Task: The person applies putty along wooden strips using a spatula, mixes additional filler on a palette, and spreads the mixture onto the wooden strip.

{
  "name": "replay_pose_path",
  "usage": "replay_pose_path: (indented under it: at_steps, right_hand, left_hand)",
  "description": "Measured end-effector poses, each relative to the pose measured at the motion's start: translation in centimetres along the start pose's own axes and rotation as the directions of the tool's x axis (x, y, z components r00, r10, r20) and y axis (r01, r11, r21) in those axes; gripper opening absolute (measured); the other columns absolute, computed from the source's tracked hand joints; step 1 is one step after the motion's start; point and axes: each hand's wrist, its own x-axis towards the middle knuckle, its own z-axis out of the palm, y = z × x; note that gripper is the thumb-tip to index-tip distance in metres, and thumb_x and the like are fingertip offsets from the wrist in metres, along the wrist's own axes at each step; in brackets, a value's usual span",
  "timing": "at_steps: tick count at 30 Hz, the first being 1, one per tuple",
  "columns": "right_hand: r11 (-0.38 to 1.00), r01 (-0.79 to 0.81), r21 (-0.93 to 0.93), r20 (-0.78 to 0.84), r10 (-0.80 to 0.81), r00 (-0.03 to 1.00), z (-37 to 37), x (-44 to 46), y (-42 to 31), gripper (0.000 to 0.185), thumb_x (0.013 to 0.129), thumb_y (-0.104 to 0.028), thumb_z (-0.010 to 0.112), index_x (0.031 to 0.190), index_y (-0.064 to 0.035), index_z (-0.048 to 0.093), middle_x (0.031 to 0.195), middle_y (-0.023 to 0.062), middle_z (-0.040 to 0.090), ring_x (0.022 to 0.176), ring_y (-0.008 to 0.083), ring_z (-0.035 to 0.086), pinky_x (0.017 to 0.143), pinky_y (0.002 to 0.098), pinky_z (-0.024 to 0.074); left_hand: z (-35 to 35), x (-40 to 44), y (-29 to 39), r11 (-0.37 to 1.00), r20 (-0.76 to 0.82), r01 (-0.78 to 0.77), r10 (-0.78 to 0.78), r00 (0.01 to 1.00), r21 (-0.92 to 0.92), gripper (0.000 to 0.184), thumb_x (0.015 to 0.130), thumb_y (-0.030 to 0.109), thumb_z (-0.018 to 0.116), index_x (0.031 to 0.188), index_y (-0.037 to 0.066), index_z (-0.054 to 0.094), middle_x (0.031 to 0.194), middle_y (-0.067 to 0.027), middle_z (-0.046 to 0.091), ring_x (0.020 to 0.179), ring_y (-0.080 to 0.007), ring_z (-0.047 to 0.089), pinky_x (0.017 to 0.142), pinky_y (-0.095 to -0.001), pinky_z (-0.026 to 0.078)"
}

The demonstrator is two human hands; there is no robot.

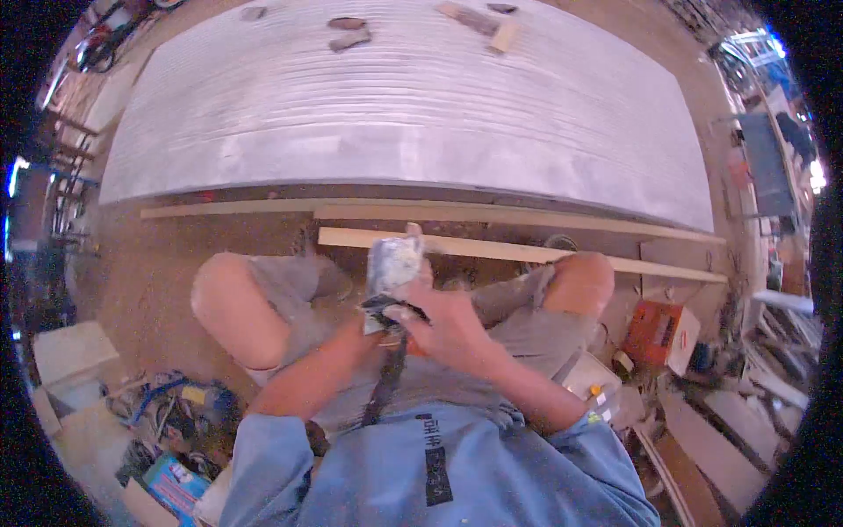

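In front of my lap I hold a dusty whitish-grey block-like thing with a black part at its lower end; blur hides its exact kind. My left hand grips the lower end, with most of its fingers hidden. My right hand closes over the black part from the right, thumb and fingers bent. A dark strap-like strip hangs from below the hands toward my shirt. Something orange shows just under my right hand.
A large pale ribbed panel lies ahead, with several scraps such as a wood piece on it. Long wooden strips run before my knees. An orange-red box stands right; boards and coiled cables flank me.
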Motion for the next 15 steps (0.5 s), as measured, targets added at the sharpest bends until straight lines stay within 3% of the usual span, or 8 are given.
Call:
replay_pose_path:
  at_steps: [2,3,6,7,8,10,12,15]
  right_hand:
    - [0.988,0.072,0.139,-0.014,-0.071,0.997,0.8,-0.4,0.4,0.022,0.087,-0.017,0.068,0.108,-0.0102,0.068,0.088,0.0174,0.069,0.077,0.0349,0.068,0.068,0.0415,0.0529]
    - [0.988,0.046,0.15,0.122,-0.064,0.99,1.1,-1.0,0.2,0.028,0.092,-0.032,0.063,0.11,-0.0106,0.065,0.093,0.0167,0.07,0.086,0.0383,0.068,0.074,0.0471,0.0551]
    - [0.933,0.067,0.354,0.229,-0.156,0.961,-1.7,-2.7,-1.5,0.023,0.092,-0.026,0.064,0.108,-0.0091,0.065,0.094,0.0159,0.069,0.087,0.037,0.068,0.076,0.045,0.0551]
    - [0.915,0.057,0.4,0.14,-0.123,0.983,-2.9,-3.5,-1.6,0.02,0.092,-0.021,0.065,0.107,-0.0084,0.064,0.095,0.0149,0.07,0.088,0.0355,0.069,0.077,0.0432,0.055]
    - [0.925,0.038,0.378,0.106,-0.084,0.991,-3.4,-3.7,-0.9,0.02,0.092,-0.021,0.065,0.107,-0.0084,0.064,0.095,0.0149,0.07,0.088,0.0355,0.069,0.077,0.0432,0.055]
    - [0.855,-0.036,0.518,-0.422,0.292,0.858,-3.6,-3.1,1.7,0.022,0.091,-0.024,0.068,0.103,-0.0063,0.065,0.09,0.0161,0.066,0.084,0.0315,0.067,0.073,0.0376,0.0528]
    - [0.954,-0.024,0.3,-0.281,0.112,0.953,-1.4,-4.2,2.5,0.023,0.093,-0.024,0.063,0.103,-0.0044,0.06,0.088,0.016,0.062,0.085,0.0337,0.064,0.073,0.0415,0.051]
    - [0.822,0.323,0.468,-0.023,-0.355,0.935,-0.8,-8.6,-0.9,0.019,0.095,-0.021,0.057,0.106,-0.0051,0.058,0.09,0.0154,0.061,0.085,0.0352,0.063,0.072,0.0423,0.0501]
  left_hand:
    - [4.9,0.1,1.4,0.907,-0.285,0.059,0.07,0.956,0.418,0.055,0.097,0.058,0.045,0.13,0.015,0.061,0.07,-0.0039,0.054,0.056,-0.0178,0.051,0.045,-0.0323,0.042]
    - [9.9,0.7,2.3,0.744,-0.44,0.23,0.096,0.893,0.628,0.05,0.098,0.057,0.045,0.125,0.019,0.064,0.061,-0.0019,0.049,0.049,-0.0168,0.047,0.04,-0.032,0.038]
    - [9.0,1.7,2.5,0.852,-0.576,0.031,0.327,0.75,0.523,0.059,0.1,0.057,0.043,0.101,0.003,0.067,0.046,0.003,0.034,0.033,-0.0116,0.034,0.033,-0.0282,0.033]
    - [7.3,1.5,3.3,0.855,-0.568,0.057,0.29,0.77,0.515,0.059,0.1,0.057,0.043,0.101,0.003,0.067,0.046,0.003,0.034,0.033,-0.0116,0.034,0.033,-0.0282,0.033]
    - [3.9,0.9,4.6,0.835,-0.359,-0.094,0.331,0.873,0.541,0.061,0.1,0.059,0.042,0.101,0.002,0.065,0.047,0.002,0.037,0.034,-0.0125,0.036,0.033,-0.0291,0.034]
    - [0.8,1.7,4.1,0.823,-0.079,-0.279,0.362,0.929,0.494,0.064,0.099,0.06,0.039,0.104,0.001,0.063,0.049,0.0,0.041,0.036,-0.014,0.04,0.032,-0.0304,0.036]
    - [6.0,1.9,2.1,0.827,-0.133,-0.258,0.368,0.92,0.499,0.063,0.101,0.057,0.037,0.109,-0.001,0.061,0.053,-0.0018,0.045,0.037,-0.0154,0.042,0.033,-0.0311,0.038]
    - [7.6,0.7,2.8,0.691,-0.323,-0.064,0.416,0.85,0.72,0.059,0.102,0.051,0.038,0.119,-0.002,0.057,0.054,-0.0029,0.045,0.037,-0.0168,0.043,0.034,-0.0311,0.039]
